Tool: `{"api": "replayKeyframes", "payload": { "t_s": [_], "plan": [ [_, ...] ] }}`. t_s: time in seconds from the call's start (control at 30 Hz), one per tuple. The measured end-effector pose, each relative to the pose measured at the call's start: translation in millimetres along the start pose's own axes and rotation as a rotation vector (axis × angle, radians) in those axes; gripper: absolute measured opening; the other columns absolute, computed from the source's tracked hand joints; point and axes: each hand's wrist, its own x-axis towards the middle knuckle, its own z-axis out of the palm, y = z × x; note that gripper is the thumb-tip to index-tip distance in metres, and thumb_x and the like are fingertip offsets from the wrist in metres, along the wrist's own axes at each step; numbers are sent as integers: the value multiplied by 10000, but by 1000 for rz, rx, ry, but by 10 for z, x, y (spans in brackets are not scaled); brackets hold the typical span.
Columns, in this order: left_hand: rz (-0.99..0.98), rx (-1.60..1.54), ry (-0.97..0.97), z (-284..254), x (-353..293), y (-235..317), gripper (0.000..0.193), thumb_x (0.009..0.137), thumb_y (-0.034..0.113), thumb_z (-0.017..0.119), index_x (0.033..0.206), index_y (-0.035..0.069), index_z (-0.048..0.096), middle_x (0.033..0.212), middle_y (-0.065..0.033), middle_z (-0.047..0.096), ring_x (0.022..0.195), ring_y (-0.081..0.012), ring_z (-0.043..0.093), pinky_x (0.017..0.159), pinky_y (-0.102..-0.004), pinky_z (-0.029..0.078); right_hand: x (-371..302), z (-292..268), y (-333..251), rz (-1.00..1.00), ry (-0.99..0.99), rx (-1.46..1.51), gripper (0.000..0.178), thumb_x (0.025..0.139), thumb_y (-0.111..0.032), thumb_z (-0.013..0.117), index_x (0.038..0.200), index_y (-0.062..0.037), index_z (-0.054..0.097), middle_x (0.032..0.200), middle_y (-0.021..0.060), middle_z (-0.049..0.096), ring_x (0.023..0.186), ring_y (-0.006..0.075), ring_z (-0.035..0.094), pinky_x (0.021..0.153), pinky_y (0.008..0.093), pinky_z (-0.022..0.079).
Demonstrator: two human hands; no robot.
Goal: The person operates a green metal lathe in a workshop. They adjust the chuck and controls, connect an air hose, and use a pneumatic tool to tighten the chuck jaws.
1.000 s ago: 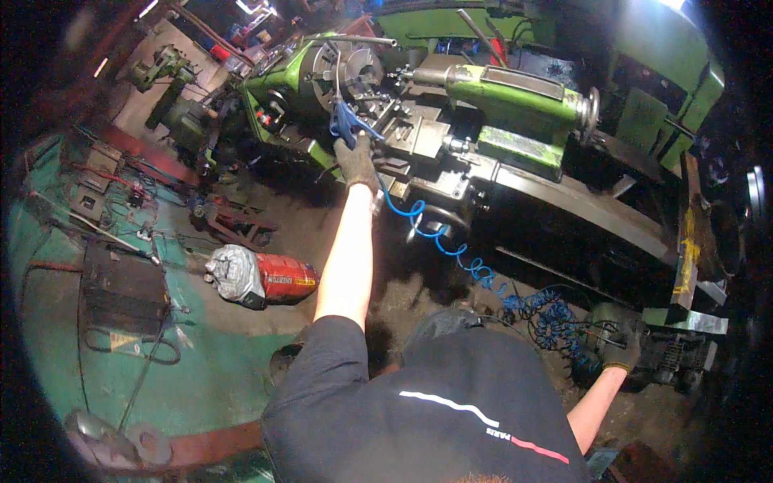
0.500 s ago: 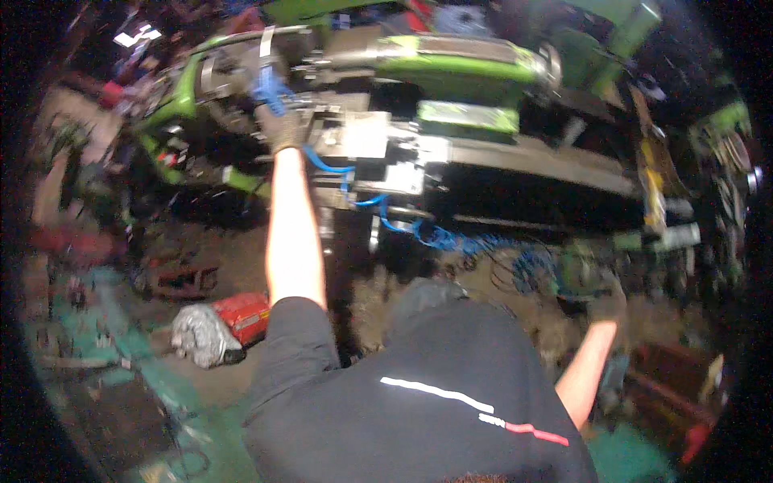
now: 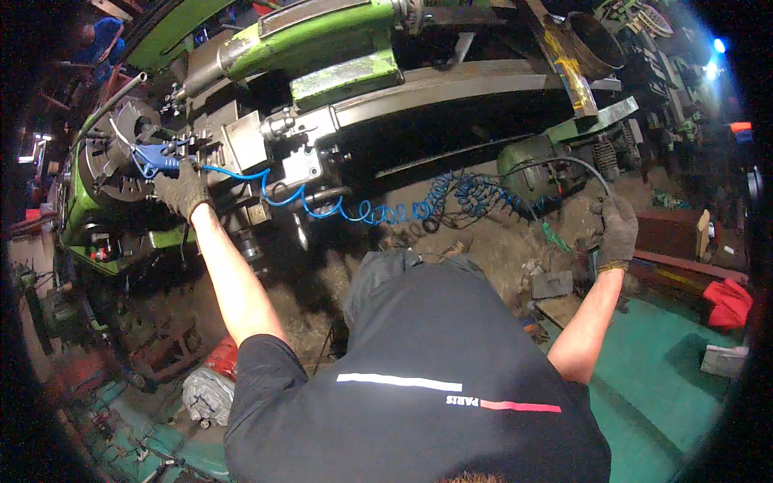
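My left hand [image 3: 183,189], in a dark work glove, is closed around a blue air gun [image 3: 157,158] beside the lathe's round chuck [image 3: 121,149]. From the gun a coiled blue air hose [image 3: 322,211] runs rightward in front of the lathe carriage [image 3: 245,143]. At the right, my gloved right hand [image 3: 618,232] is closed on a dark grey hose [image 3: 564,160], which arches over from the small green machine part [image 3: 527,161]. My fingers partly hide the gun's handle and the hose's end.
The green lathe tailstock [image 3: 346,76] stands on the long metal bed [image 3: 467,84]. A yellow-marked bar [image 3: 572,72] lies across the bed's right end. On the floor are a red and silver bundle [image 3: 209,394] at left and a red cloth [image 3: 729,303] at right.
The view has turned, so the lathe sits farther left and is sharper. My left hand still holds the air gun near the chuck. My right hand appears higher, with the grey hose now distinct.
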Motion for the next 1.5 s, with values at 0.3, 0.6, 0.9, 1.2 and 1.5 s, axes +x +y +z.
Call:
{"api": "replayKeyframes", "payload": {
  "t_s": [0.3, 0.6, 0.9, 1.2, 1.5],
  "plan": [
    [239, -230, 117, -159, -1412, 459, 459, 1020, 274, 739, 1302, -88, 720, 1334, -247, 688, 1176, -389, 703, 1009, -517, 574, -14, -519, 224, -140, -3, 34, 264, 1119, -141, 717, 1334, 9, 753, 1198, 95, 810, 1054, 175, 767, 907, 353, 600],
    [642, -6, -1349, 494, -4490, 1856, 1005, 924, 422, 926, 1751, 134, 432, 1617, -260, 623, 1485, -458, 618, 1214, -496, 550, 268, -1215, 364, -605, -124, 411, 308, 1100, -213, 774, 1323, 0, 749, 1216, 137, 797, 1018, 210, 764, 842, 349, 611],
    [762, 53, -1439, 1535, -6762, 2300, 733, 1007, 372, 757, 1660, 157, 501, 1620, -300, 582, 1372, -501, 689, 1102, -570, 604, 785, -2689, 1096, -718, -163, 280, 314, 1045, -274, 762, 1186, 6, 734, 1188, 135, 718, 1060, 275, 669, 990, 459, 546],
    [692, -120, -1438, 835, -7201, 3097, 286, 1010, 232, 722, 1234, 59, 764, 1156, -230, 827, 1096, -429, 819, 908, -570, 649, 1169, -3223, 2405, -224, 420, -288, 385, 1045, -308, 736, 1280, -2, 741, 1302, 138, 710, 1161, 320, 659, 1059, 493, 529],
    [739, -364, -1311, 248, -6841, 3750, 215, 1024, 270, 679, 1093, 74, 736, 966, -213, 791, 934, -461, 802, 775, -565, 639, 1046, -2338, 3884, 351, 237, -48, 461, 1094, -373, 685, 1365, 0, 698, 1403, 173, 703, 1270, 318, 661, 1119, 483, 528]
  ]
}}
